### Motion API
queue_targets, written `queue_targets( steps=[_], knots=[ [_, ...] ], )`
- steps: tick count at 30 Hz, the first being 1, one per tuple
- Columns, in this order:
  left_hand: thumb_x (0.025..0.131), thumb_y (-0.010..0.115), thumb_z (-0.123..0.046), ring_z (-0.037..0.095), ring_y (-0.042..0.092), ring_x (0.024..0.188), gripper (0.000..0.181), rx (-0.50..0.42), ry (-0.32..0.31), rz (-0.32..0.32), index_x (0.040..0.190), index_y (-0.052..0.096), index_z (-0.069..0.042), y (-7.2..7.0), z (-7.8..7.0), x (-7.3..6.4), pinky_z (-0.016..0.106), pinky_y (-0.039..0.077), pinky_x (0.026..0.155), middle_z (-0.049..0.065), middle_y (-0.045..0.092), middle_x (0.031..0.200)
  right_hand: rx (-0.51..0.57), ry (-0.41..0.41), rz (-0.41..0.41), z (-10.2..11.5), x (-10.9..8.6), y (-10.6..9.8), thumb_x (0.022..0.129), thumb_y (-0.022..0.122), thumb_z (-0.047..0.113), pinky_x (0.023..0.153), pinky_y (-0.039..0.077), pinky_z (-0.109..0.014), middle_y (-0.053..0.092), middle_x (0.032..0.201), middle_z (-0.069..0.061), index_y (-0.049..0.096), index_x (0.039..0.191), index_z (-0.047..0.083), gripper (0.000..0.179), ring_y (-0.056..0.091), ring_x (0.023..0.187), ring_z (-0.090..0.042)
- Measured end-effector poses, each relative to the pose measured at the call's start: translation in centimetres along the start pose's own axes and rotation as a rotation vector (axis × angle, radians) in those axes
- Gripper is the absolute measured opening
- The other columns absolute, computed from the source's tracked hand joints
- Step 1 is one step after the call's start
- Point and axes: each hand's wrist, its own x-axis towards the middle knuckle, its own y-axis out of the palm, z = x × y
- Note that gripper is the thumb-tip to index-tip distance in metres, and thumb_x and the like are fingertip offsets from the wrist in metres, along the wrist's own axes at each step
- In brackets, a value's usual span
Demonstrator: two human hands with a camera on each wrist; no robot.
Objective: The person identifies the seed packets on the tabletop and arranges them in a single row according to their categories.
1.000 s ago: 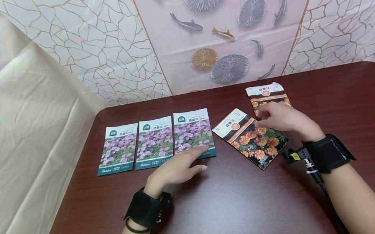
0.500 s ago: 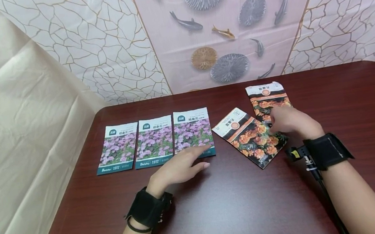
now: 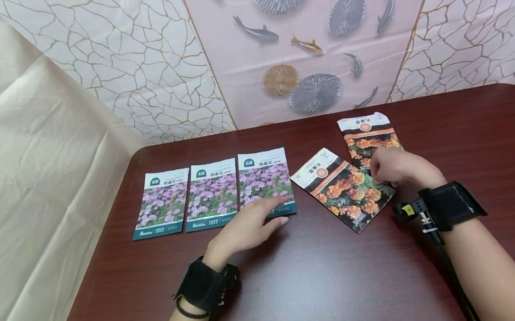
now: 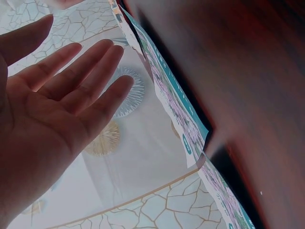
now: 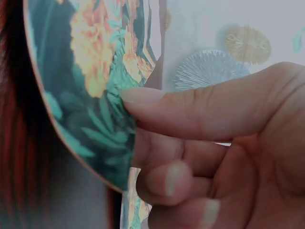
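My right hand (image 3: pixel 399 168) pinches the right edge of a tilted orange-flower seed packet (image 3: pixel 344 190). In the right wrist view, the thumb lies on the printed face of this packet (image 5: pixel 95 95) and the index finger is behind it. Another orange-flower seed packet (image 3: pixel 369 140) lies farther back, partly covered by that hand. My left hand (image 3: pixel 246 228), fingers extended and holding nothing, is over the lower edge of the rightmost purple-flower seed packet (image 3: pixel 264 181). Seen from the left wrist, its palm (image 4: pixel 47 119) faces the camera with the fingers spread.
Two more purple-flower packets, the middle one (image 3: pixel 211 195) and the leftmost (image 3: pixel 162 203), lie in a row with the third. The dark red tabletop (image 3: pixel 301 293) ends at a patterned wall cloth (image 3: pixel 248 77). A pale sheet (image 3: pixel 26 181) hangs along the left side.
My right hand has drawn back from over the tilted orange-flower packet to its right edge and now pinches it there; the packet has shifted very slightly. My left hand stays nearly in place.
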Motion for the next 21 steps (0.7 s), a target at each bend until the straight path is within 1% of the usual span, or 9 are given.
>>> queue_targets(
  steps=[2, 4, 6, 10, 15, 18, 21],
  knots=[
    [0.095, 0.050, -0.023, 0.019, 0.043, 0.123, 0.044, -0.005, -0.001, -0.007, 0.136, 0.043, -0.008, 0.0, 0.0, 0.0, 0.034, 0.035, 0.101, 0.009, 0.048, 0.133, 0.032, 0.002, -0.004, 0.1, -0.2, -0.2, 0.083, 0.052, -0.006, 0.046, 0.034, -0.027, 0.038, 0.050, 0.000, 0.047, 0.058, 0.006, 0.028, 0.037, 0.041, -0.013],
    [0.095, 0.050, -0.023, 0.019, 0.043, 0.123, 0.043, -0.017, -0.005, -0.014, 0.135, 0.044, -0.007, 0.1, -0.1, 0.0, 0.034, 0.035, 0.101, 0.008, 0.048, 0.133, 0.065, -0.001, -0.013, 0.2, -0.5, -0.5, 0.084, 0.052, -0.005, 0.045, 0.037, -0.029, 0.045, 0.055, -0.003, 0.054, 0.068, 0.002, 0.018, 0.042, 0.043, -0.014],
    [0.095, 0.050, -0.022, 0.019, 0.045, 0.121, 0.042, -0.041, -0.017, -0.029, 0.134, 0.045, -0.007, 0.0, -0.1, 0.0, 0.033, 0.037, 0.100, 0.008, 0.049, 0.132, 0.095, -0.015, -0.028, 0.3, -0.8, -0.9, 0.086, 0.052, -0.005, 0.043, 0.039, -0.030, 0.050, 0.059, -0.005, 0.056, 0.074, 0.000, 0.013, 0.045, 0.044, -0.016],
    [0.095, 0.051, -0.023, 0.018, 0.050, 0.116, 0.039, -0.084, -0.042, -0.073, 0.130, 0.050, -0.005, 0.0, -0.2, 0.0, 0.033, 0.040, 0.096, 0.008, 0.054, 0.127, 0.155, -0.061, -0.076, 0.7, -1.5, -1.5, 0.087, 0.052, -0.004, 0.041, 0.040, -0.029, 0.052, 0.062, -0.007, 0.058, 0.078, -0.002, 0.012, 0.047, 0.043, -0.017],
    [0.095, 0.052, -0.023, 0.019, 0.056, 0.107, 0.037, -0.089, -0.055, -0.122, 0.126, 0.053, -0.004, -0.1, -0.4, -0.1, 0.034, 0.044, 0.090, 0.008, 0.058, 0.121, 0.260, -0.117, -0.132, 1.4, -1.9, -1.8, 0.089, 0.053, -0.003, 0.041, 0.044, -0.029, 0.052, 0.061, -0.008, 0.058, 0.087, -0.006, 0.005, 0.049, 0.045, -0.017],
    [0.096, 0.049, -0.024, 0.019, 0.056, 0.107, 0.037, -0.093, -0.066, -0.137, 0.125, 0.054, -0.003, -0.1, -0.4, 0.0, 0.035, 0.044, 0.090, 0.009, 0.058, 0.121, 0.329, -0.154, -0.148, 2.1, -2.0, -1.6, 0.088, 0.056, -0.001, 0.042, 0.046, -0.030, 0.053, 0.060, -0.008, 0.057, 0.091, -0.009, 0.008, 0.051, 0.045, -0.018],
    [0.097, 0.046, -0.025, 0.018, 0.057, 0.103, 0.037, -0.111, -0.078, -0.143, 0.126, 0.054, -0.003, 0.0, -0.4, 0.1, 0.036, 0.044, 0.089, 0.010, 0.058, 0.121, 0.398, -0.194, -0.136, 2.9, -2.1, -1.3, 0.088, 0.056, -0.001, 0.043, 0.047, -0.031, 0.054, 0.059, -0.009, 0.056, 0.091, -0.010, 0.009, 0.053, 0.046, -0.018]
  ],
)
